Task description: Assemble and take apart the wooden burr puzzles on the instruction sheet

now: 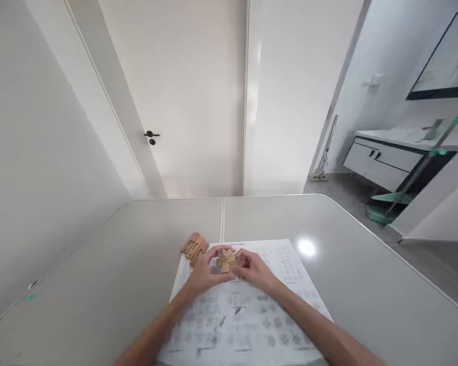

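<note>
A printed sheet [236, 317] lies flat on the pale worktop [99, 284], its nearer part between the two bare forearms. Above its far half, the left hand [206, 273] curves its grip around the left side of a small wooden assembly [226, 261], thumb on the near side. The right hand [255, 269] has a narrow grip on the assembly's right side; whether it also pinches a separate piece is too small to tell. Just beyond the left hand, flat wooden pieces [194, 247] with cut-outs lie at the sheet's far left corner. Past the worktop stands a closed white door [187, 101] with a dark handle [151, 134].
</note>
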Demonstrator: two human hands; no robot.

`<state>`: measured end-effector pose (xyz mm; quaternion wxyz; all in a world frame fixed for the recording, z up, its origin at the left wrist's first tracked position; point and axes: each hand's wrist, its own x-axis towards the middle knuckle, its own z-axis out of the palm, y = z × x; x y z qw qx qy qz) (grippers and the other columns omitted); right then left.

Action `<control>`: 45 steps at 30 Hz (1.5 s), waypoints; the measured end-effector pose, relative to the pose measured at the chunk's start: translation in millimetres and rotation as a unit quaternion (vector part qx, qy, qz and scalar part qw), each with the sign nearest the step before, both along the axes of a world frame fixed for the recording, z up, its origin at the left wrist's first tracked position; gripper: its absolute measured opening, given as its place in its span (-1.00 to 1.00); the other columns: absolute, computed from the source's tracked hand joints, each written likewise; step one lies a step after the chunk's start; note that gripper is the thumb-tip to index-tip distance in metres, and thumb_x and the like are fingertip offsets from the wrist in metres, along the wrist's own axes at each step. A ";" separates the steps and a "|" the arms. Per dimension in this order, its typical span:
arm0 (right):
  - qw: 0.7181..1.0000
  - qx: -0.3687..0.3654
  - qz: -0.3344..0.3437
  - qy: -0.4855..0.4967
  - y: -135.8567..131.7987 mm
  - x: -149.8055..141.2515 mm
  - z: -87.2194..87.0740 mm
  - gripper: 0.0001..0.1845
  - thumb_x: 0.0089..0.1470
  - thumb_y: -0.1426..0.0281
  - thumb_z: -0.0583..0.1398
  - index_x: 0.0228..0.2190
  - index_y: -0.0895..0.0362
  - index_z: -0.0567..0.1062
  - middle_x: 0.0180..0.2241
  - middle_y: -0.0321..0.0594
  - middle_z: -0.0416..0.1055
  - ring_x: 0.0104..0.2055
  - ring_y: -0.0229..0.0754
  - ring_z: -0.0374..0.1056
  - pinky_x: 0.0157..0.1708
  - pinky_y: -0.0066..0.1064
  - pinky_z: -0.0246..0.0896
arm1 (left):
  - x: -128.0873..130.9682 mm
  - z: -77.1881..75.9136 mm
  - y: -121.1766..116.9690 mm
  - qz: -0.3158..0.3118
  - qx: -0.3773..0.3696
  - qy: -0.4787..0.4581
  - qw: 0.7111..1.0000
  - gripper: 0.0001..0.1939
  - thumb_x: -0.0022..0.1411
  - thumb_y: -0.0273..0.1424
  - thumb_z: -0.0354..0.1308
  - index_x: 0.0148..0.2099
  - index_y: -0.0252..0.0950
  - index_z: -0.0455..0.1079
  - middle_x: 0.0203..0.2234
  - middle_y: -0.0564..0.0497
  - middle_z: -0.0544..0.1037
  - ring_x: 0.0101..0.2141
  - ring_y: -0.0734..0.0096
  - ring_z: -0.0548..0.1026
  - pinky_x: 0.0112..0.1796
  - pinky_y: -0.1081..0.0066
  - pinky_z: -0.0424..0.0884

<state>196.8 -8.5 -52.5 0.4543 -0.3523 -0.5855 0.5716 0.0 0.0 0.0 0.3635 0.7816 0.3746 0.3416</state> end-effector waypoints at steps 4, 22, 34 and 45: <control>1.000 -0.006 0.007 0.015 1.7 -1.6 -0.7 -0.63 0.00 0.13 0.33 -0.40 0.07 0.30 -0.62 -0.45 0.26 -0.60 -0.30 0.19 -0.55 -0.47 0.05 | -0.7 -2.2 -3.3 0.010 -0.001 0.007 1.000 -0.42 0.05 -0.26 0.43 0.13 -0.14 0.38 0.01 -0.04 0.56 -0.03 0.17 0.51 0.00 0.30 0.37; 0.986 0.103 -0.092 -0.092 0.6 -5.9 -1.2 -0.84 0.11 0.31 0.24 -0.39 0.07 0.35 -0.55 -0.41 0.27 -0.51 -0.26 0.17 -0.48 -0.45 0.09 | 2.6 0.7 -6.3 0.081 0.012 0.010 0.997 -0.42 0.00 -0.18 0.44 0.07 -0.13 0.43 -0.05 -0.04 0.59 -0.06 0.11 0.53 -0.01 0.23 0.40; 0.911 0.294 -0.218 -0.188 -2.6 -5.3 8.3 -0.21 0.02 0.44 0.30 0.23 -0.03 0.14 0.18 0.01 0.13 0.16 0.08 0.24 0.01 -0.06 0.39 | 44.3 -2.1 4.2 0.062 -0.232 -0.175 0.955 -0.57 0.26 -0.03 0.17 -0.11 -0.30 0.53 -0.26 -0.06 0.61 -0.18 0.18 0.53 -0.13 0.31 0.41; 0.919 0.283 -0.224 -0.156 4.0 2.0 15.8 -0.38 -0.01 0.54 0.24 0.09 0.02 0.28 0.03 -0.10 0.34 0.06 0.00 0.32 0.07 -0.10 0.32 | 34.6 -9.1 12.2 0.044 -0.332 -0.290 0.897 -0.38 0.29 0.11 0.06 -0.03 -0.37 0.53 -0.09 -0.26 0.62 -0.02 0.09 0.53 0.05 0.23 0.38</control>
